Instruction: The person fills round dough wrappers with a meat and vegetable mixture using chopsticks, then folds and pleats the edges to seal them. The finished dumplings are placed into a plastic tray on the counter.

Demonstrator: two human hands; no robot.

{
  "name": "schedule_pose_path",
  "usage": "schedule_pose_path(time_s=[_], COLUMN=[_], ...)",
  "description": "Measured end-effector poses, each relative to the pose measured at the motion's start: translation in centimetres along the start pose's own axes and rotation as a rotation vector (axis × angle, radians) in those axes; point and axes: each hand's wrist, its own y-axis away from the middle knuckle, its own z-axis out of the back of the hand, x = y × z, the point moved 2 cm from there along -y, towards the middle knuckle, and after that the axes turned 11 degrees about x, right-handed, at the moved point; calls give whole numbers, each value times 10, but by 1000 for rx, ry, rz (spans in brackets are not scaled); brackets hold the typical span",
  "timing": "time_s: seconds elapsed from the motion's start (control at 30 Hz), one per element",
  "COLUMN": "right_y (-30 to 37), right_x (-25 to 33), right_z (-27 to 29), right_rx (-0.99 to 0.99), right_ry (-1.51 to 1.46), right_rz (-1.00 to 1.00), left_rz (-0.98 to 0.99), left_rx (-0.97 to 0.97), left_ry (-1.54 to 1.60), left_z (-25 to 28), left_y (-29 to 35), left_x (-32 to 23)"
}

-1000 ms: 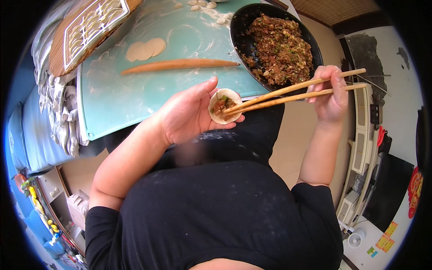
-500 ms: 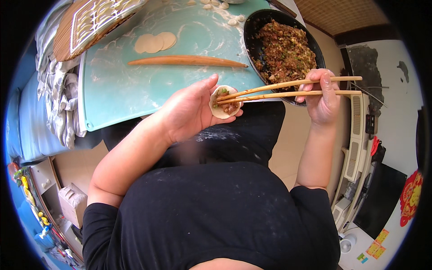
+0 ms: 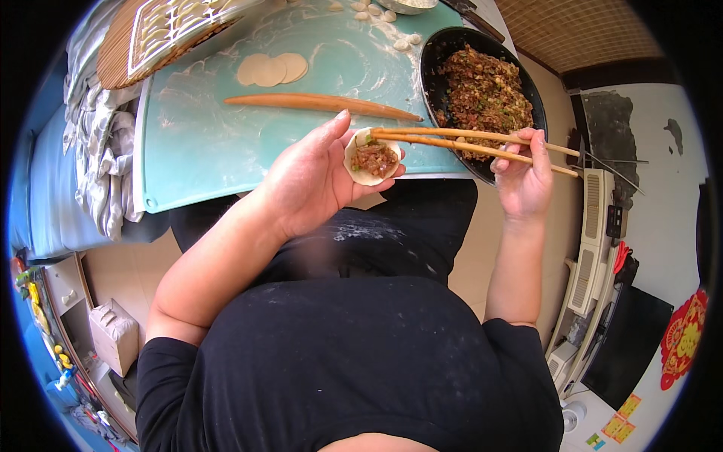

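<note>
My left hand [image 3: 312, 169] is palm up, cradling a round dumpling wrapper [image 3: 354, 167] on its fingers. A lump of brown meat filling [image 3: 376, 160] with green bits lies in the middle of the wrapper. My right hand [image 3: 525, 177] grips a pair of wooden chopsticks [image 3: 452, 138]; their tips meet at the wrapper's upper edge, beside the filling. Beyond that hand stands a black pan [image 3: 431, 75] holding a large heap of the same filling [image 3: 489, 94]. A tapered wooden rolling pin [image 3: 324, 104] lies on the mat past my left hand.
Flat round wrappers [image 3: 269, 70] overlap on the floury teal mat [image 3: 188, 158]. Dough pieces [image 3: 403, 44] and a bowl [image 3: 410, 6] sit at the far side. Far left, a white tray of shaped dumplings [image 3: 169, 30] rests on a round woven board [image 3: 113, 56], near a crumpled cloth [image 3: 102, 151].
The chopstick tips have shifted from the filling to the wrapper's upper edge, and the filling looks more gathered. My right hand has moved slightly left and down. The view has tilted a little.
</note>
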Motion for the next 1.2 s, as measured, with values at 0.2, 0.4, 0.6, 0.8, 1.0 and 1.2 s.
schedule_pose_path(time_s=[0.2,0.4,0.6,0.8,1.0,1.2], right_y=[3,1,-2,-4,-10,-4], right_x=[-4,-8,-7,-4,-9,10], right_z=[0,-3,-12,-21,-12,-25], right_rx=[-5,4,-7,-12,-147,-107], right_ry=[66,104,100,-22,52,90], right_rz=[-13,-52,-28,-91,-188,-38], left_rz=[-36,-54,-60,-71,-75,-81], left_rx=[-26,-25,-20,-47,-79,-79], left_ry=[14,41,56,-31,-200,-163], left_z=[1,4,6,8,4,10], left_y=[1,3,5,6,10,14], left_x=[-2,-3,-3,-2,-3,-1])
